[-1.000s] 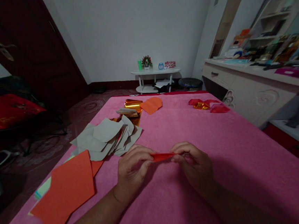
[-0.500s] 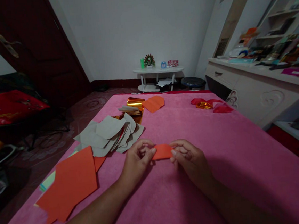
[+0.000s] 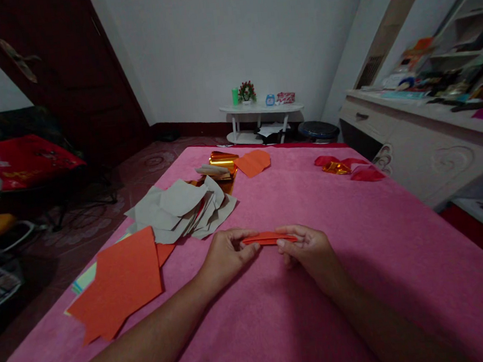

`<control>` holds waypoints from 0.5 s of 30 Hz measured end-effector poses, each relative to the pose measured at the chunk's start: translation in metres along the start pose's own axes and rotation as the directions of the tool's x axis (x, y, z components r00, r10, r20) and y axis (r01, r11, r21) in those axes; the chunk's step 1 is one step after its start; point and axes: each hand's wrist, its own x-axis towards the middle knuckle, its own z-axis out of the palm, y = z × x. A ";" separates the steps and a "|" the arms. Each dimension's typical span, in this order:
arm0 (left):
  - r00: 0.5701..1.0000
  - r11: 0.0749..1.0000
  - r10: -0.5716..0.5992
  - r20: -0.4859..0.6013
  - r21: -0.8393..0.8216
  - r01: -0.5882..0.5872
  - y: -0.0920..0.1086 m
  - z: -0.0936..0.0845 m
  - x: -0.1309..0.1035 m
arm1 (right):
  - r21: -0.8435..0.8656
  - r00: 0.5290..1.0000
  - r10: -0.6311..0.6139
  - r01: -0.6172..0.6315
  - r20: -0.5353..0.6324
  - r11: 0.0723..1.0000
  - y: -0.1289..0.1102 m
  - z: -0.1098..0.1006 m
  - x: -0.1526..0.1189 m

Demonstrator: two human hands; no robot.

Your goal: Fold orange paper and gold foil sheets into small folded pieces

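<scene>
Folded orange paper [image 3: 268,238], narrow and roughly level, spans the gap between the two hands, over the middle of the pink cloth [image 3: 311,203]; whether its underside touches the cloth I cannot tell. Left hand [image 3: 225,257] pinches its left end between thumb and fingers; right hand [image 3: 313,249] grips the right end likewise, its lower fingers curled under.

Beyond the left forearm lie large orange paper sheets [image 3: 126,284], overlapping pale green paper [image 3: 83,278]; next to them spreads a loose pile of grey paper pieces [image 3: 171,207]; farther back sit a shiny gold foil roll [image 3: 223,163] and, touching or just beside it, an orange paper cutout [image 3: 254,163]; red-and-gold scraps [image 3: 337,167] rest at the far right.
</scene>
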 end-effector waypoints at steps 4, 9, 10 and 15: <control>0.999 1.000 -0.018 -0.036 0.023 0.019 -0.004 0.001 0.003 | -0.076 1.000 -0.020 0.019 -0.017 0.997 0.005 0.003 0.001; 1.000 0.999 -0.004 -0.022 0.053 0.005 -0.011 0.000 0.005 | -0.238 0.998 -0.045 0.034 -0.040 0.971 0.005 0.005 0.001; 1.000 0.997 -0.001 -0.027 0.080 0.003 -0.011 0.000 0.005 | -0.285 0.998 -0.057 0.043 -0.041 0.957 0.004 0.005 0.001; 0.997 0.964 0.025 -0.076 0.266 -0.004 -0.002 -0.001 0.004 | -0.472 0.986 -0.158 0.111 -0.061 0.875 0.000 0.003 -0.001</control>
